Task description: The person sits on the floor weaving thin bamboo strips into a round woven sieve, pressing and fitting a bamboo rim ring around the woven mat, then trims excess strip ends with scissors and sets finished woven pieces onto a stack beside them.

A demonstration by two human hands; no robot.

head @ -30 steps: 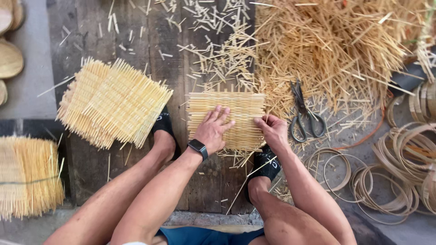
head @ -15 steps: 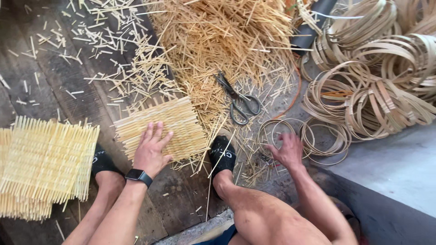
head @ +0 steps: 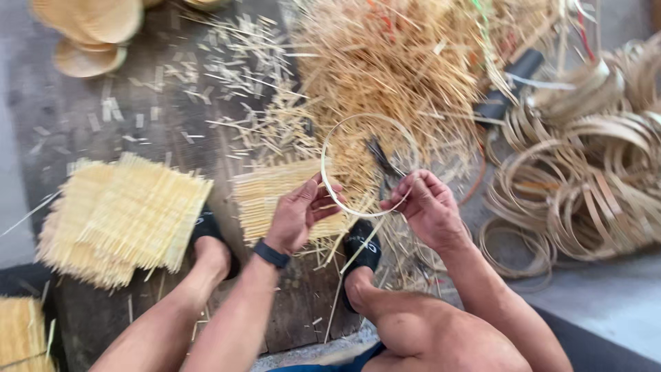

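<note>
Both hands hold one thin bamboo ring (head: 329, 146) up in front of me. My left hand (head: 297, 213), with a dark watch on the wrist, pinches the ring's lower left rim. My right hand (head: 427, 207) grips its lower right rim. Under the ring lies a small woven bamboo mat (head: 268, 196) on the dark wooden board (head: 138, 103). Black scissors (head: 381, 157) show through the ring, lying on loose strips.
A stack of woven mats (head: 124, 217) lies at left by my left foot. A big heap of bamboo slivers (head: 406, 62) fills the top middle. Several bamboo rings (head: 592, 172) are piled at right. Round woven pieces (head: 96, 27) sit top left. Another mat bundle (head: 21, 334) is bottom left.
My right hand reached to the rings at right and came back with one ring. My left hand left the small mat and took the ring's other side. The view swung right.
</note>
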